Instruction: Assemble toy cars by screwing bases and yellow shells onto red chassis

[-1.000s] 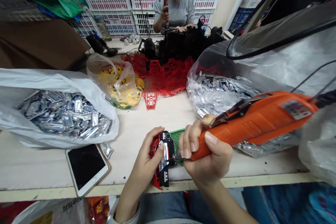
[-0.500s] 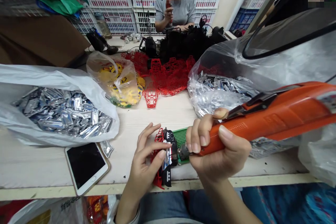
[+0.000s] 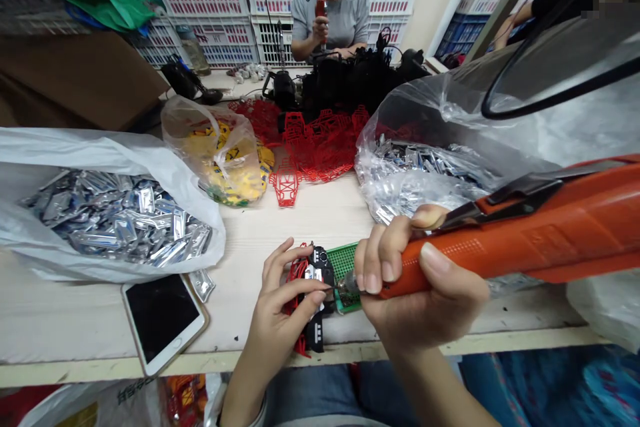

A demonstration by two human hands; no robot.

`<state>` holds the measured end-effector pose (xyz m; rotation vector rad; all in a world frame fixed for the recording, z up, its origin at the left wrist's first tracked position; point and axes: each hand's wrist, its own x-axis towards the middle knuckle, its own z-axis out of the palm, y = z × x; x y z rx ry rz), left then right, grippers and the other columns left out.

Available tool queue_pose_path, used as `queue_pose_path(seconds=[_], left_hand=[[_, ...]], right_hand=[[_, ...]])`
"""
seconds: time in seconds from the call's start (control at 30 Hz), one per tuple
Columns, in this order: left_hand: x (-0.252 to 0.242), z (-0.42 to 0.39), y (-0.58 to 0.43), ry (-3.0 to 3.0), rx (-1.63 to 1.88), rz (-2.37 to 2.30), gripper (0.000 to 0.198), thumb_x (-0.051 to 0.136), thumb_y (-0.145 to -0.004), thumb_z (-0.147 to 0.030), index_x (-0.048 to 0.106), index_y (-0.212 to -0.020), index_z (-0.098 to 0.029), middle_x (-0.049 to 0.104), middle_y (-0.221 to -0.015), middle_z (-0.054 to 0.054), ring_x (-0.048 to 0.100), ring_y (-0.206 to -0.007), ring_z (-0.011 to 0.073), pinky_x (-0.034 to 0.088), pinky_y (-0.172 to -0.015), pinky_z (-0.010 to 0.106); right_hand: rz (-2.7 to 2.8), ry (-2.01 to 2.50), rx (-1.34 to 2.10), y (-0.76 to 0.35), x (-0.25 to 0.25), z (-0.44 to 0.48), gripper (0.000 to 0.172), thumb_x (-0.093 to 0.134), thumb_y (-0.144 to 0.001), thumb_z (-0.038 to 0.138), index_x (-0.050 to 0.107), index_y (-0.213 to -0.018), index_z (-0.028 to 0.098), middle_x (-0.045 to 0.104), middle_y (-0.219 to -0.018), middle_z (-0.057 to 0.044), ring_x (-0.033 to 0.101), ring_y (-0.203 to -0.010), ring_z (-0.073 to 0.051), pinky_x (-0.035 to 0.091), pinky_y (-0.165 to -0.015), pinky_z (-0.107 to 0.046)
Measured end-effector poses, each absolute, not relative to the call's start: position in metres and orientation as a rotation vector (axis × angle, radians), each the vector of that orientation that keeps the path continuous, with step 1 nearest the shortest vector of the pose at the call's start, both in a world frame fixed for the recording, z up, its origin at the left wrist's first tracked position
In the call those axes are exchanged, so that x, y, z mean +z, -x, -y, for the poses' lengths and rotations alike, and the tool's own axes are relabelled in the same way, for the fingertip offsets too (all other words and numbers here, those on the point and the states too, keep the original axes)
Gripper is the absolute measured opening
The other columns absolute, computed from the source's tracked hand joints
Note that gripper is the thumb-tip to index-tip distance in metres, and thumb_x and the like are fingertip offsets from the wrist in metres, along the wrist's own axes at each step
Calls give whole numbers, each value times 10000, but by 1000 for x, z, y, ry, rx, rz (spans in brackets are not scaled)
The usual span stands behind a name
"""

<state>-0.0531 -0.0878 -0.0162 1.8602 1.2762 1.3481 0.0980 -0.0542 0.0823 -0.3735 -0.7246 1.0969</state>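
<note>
My right hand (image 3: 425, 280) is wrapped round an orange electric screwdriver (image 3: 530, 233), its bit pointing left. My left hand (image 3: 280, 307) is closed in a pinch, thumb and forefinger together at the bit's tip; whatever lies between them is too small to make out. Under those fingers a black plastic toy part (image 3: 316, 333) with white markings lies against a red frame piece (image 3: 299, 270), partly hidden by my hand. A green perforated tray (image 3: 345, 257) is just right of it, beneath the screwdriver's nose.
A white bag of silvery parts (image 3: 125, 220) and a phone (image 3: 165, 323) lie left. Behind are a bag of yellow parts (image 3: 235, 173), red frames (image 3: 325, 147) and black parts (image 3: 345, 83). Another silvery bag (image 3: 410, 180) stands right. A co-worker (image 3: 330, 20) sits opposite.
My left thumb and forefinger have moved right from the silvery piece on the black part and closed at the bit tip. The screwdriver has shifted slightly and tilts a little differently.
</note>
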Motion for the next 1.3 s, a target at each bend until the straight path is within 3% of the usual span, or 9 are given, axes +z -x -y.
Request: queue_pose_path(seconds=[0.17, 0.3, 0.37, 0.5, 0.83, 0.97, 1.13, 1.3], left_hand=[[-14, 90, 52, -1861, 1267, -1269, 213, 615, -1012, -316, 819, -988, -368, 649, -1415, 42, 418, -1489, 280, 376, -1210, 533], [-14, 91, 48, -1594, 1178, -1378, 378, 429, -1087, -381, 664, -1382, -403, 357, -1707, 6, 242, -1606, 259, 221, -1297, 537], [-16, 89, 47, -1522, 1121, -1398, 421, 427, -1084, -420, 568, -1480, -392, 349, -1716, 13, 214, -1618, 249, 172, -1313, 531], [-18, 85, 49, -1552, 1003, -1336, 433, 427, -1081, -444, 548, -1492, -381, 466, -1652, 15, 268, -1600, 233, 157, -1318, 501], [-11, 89, 45, -1396, 1034, -1317, 439, 389, -1086, -465, 511, -1476, -306, 480, -1595, 68, 379, -1526, 237, 232, -1291, 451], [-9, 90, 42, -1364, 1066, -1288, 435, 382, -1085, -482, 508, -1455, -289, 506, -1545, 79, 420, -1486, 248, 252, -1281, 455], [-9, 93, 39, -1339, 1082, -1273, 443, 392, -1076, -516, 497, -1439, -284, 531, -1508, 93, 455, -1457, 268, 279, -1264, 475], [-15, 90, 38, -1355, 1077, -1279, 462, 384, -1067, -554, 482, -1431, -287, 509, -1513, 97, 445, -1463, 269, 279, -1263, 494]], right_hand=[[741, 373, 1096, -97, 82, 57, 162, 604, -814, 189, 661, -949, 257, 521, -526, 78, 440, -393, -110, 419, -417, -208], [720, 383, 1053, -92, 80, 57, 193, 576, -808, 162, 641, -964, 255, 523, -525, 82, 420, -383, -106, 377, -416, -208], [728, 394, 1060, -92, 78, 58, 187, 572, -809, 162, 625, -963, 253, 530, -526, 86, 419, -379, -102, 370, -422, -206], [746, 442, 1090, -94, 74, 62, 173, 583, -808, 173, 603, -960, 254, 546, -535, 88, 434, -385, -102, 399, -429, -205], [803, 427, 1115, -87, 67, 66, 126, 611, -868, 186, 553, -946, 266, 492, -535, 111, 443, -382, -96, 432, -430, -200], [892, 495, 1129, -84, 65, 67, 158, 689, -899, 283, 535, -936, 273, 493, -561, 107, 434, -376, -96, 398, -395, -219], [998, 671, 1114, -83, 61, 67, 244, 717, -875, 427, 531, -933, 281, 429, -533, 109, 395, -375, -117, 375, -372, -274], [974, 625, 1140, -83, 62, 64, 242, 730, -844, 396, 554, -950, 268, 458, -522, 109, 422, -370, -110, 374, -372, -258]])
